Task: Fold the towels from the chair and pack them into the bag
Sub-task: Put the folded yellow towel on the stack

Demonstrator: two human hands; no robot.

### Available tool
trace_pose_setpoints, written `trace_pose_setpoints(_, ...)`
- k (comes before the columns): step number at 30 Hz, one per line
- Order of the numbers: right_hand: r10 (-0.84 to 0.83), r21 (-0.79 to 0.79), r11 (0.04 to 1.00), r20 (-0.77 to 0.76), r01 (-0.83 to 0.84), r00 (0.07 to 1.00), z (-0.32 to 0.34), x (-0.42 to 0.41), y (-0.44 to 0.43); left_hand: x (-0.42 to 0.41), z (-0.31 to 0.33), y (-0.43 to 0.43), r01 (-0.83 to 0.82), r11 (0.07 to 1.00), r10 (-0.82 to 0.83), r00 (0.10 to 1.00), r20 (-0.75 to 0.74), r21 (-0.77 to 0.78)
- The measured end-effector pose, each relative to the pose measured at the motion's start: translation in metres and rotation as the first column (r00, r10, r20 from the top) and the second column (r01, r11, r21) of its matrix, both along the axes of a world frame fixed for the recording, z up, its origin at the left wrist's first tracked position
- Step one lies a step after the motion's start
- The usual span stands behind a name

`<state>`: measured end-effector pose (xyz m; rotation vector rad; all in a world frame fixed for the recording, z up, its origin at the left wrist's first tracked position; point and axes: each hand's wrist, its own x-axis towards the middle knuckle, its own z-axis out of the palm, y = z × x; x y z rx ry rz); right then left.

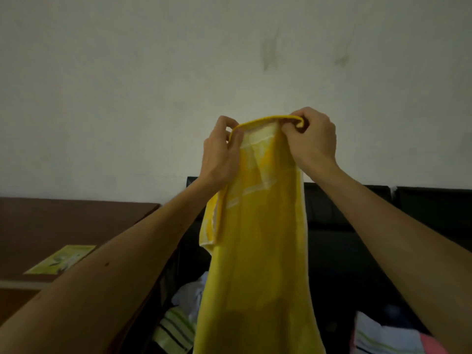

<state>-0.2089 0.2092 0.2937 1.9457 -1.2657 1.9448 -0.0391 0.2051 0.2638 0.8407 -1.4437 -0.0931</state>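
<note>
Holding a yellow towel point(260, 238) up before the wall point(127, 85), its length hanging straight down. Pinching the top hem's left end in the curled fingers of the left hand point(221, 152), gripping the right end in the closed right hand point(313, 139). Below, on the black chair point(344, 226), a striped towel point(176, 325). Left, a brown table point(63, 221) with a leaflet point(61, 259).

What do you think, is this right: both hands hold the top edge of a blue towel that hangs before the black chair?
One thing is wrong: the towel is yellow, not blue, as the head view shows. The rest stands: the left hand and the right hand hold its top edge, and it hangs before the black chair.
</note>
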Motion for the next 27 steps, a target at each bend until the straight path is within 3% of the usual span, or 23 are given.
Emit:
trace_pose_setpoints(5, 0.047, 0.059, 0.997, -0.007, -0.046, 0.999, 0.011, 0.013, 0.050, -0.007, 0.015, 0.048, 0.150, 0.989, -0.150, 0.989, 0.018, 0.013)
trace_pose_setpoints(9, 0.235, 0.106, 0.965, 0.041, -0.238, 0.971, 0.016, 0.015, 0.096, -0.011, 0.021, 0.094, 0.222, 0.975, -0.223, 0.974, 0.028, 0.024)
trace_pose_setpoints(14, 0.492, 0.232, 0.838, 0.068, -0.494, 0.868, 0.022, 0.007, 0.158, -0.008, 0.026, 0.143, 0.292, 0.955, -0.295, 0.953, 0.064, 0.050)
trace_pose_setpoints(18, 0.454, 0.155, 0.879, 0.022, -0.452, 0.891, 0.030, -0.004, 0.185, 0.008, 0.018, 0.174, 0.331, 0.935, -0.349, 0.925, 0.152, 0.129)
trace_pose_setpoints(21, 0.406, 0.087, 0.910, 0.009, -0.405, 0.914, 0.043, -0.010, 0.183, 0.034, 0.009, 0.181, 0.343, 0.872, -0.436, 0.869, 0.235, 0.348)
trace_pose_setpoints(24, 0.392, 0.075, 0.917, -0.010, -0.391, 0.920, 0.044, -0.016, 0.177, 0.066, 0.002, 0.180, 0.167, 0.812, -0.445, 0.797, 0.408, 0.559)
trace_pose_setpoints(27, 0.381, 0.098, 0.920, -0.006, -0.379, 0.925, 0.036, -0.026, 0.169, 0.088, -0.013, 0.175, -0.089, 0.788, -0.375, 0.715, 0.590, 0.609)
